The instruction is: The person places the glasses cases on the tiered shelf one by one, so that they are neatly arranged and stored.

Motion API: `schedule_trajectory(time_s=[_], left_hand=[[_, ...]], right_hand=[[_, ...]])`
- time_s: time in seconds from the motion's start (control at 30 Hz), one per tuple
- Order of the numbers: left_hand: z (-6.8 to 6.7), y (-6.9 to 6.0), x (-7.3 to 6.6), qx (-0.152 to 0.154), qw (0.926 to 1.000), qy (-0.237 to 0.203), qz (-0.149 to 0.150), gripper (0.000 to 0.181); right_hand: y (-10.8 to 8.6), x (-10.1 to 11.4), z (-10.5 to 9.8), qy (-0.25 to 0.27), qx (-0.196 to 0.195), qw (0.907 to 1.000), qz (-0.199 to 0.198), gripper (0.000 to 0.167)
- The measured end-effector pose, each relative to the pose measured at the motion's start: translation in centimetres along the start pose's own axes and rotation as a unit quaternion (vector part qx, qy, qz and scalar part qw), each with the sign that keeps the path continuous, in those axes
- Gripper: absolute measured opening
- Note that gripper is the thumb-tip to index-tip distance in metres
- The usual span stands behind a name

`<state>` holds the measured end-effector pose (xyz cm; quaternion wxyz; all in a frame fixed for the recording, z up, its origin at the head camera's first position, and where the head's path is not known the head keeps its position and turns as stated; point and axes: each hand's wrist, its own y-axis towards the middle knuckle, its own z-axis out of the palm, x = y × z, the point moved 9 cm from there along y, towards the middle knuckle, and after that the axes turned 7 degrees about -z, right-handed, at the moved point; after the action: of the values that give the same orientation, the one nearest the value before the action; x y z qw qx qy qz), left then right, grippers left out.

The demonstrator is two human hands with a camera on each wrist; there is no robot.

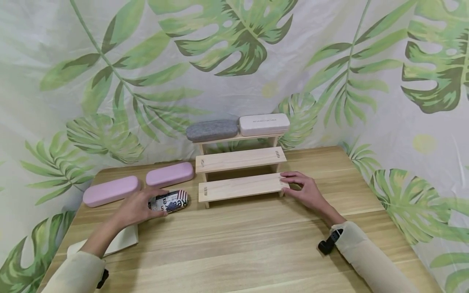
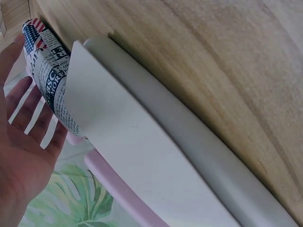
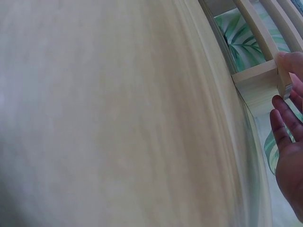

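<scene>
My left hand (image 1: 137,206) holds a glasses case printed with lettering and a flag pattern (image 1: 176,201), its thumb at the near side and its fingers at the far side. In the left wrist view the case (image 2: 47,75) lies against the thumb and fingertips. Over at the right, my right hand (image 1: 305,191) grips the right end of the lowest board of a three-tier wooden stand (image 1: 242,188). The right wrist view shows thumb and fingers at that board's end (image 3: 284,82).
Two pink glasses cases (image 1: 111,191) lie at the back left. A grey case (image 1: 212,130) and a white case (image 1: 264,124) sit on the stand's top tier. A white object (image 1: 122,240), partly hidden, lies beneath my left forearm. A leaf-patterned cloth (image 1: 234,93) hangs behind the table.
</scene>
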<state>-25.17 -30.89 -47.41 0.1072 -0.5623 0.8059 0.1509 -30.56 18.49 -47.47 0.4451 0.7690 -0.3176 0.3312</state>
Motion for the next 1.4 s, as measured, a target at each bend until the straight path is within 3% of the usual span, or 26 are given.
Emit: schedule_trajectory(time_s=[0.33,0.67,1.4], left_hand=[[0.6,0.2,0.2,0.016,0.9996,0.02,-0.011,0.07],[0.7,0.2,-0.2,0.014,0.9994,0.031,-0.004,0.073],[0.2,0.5,-0.7,-0.005,0.9994,0.033,0.009,0.066]], right_hand=[[0.0,-0.3,0.0,-0.008,0.001,1.0,-0.004,0.032],[-0.6,-3.8,0.1,-0.02,-0.004,0.9998,-0.002,0.034],[-0.4,-3.7,-0.3,-0.051,0.003,0.9987,-0.007,0.035]])
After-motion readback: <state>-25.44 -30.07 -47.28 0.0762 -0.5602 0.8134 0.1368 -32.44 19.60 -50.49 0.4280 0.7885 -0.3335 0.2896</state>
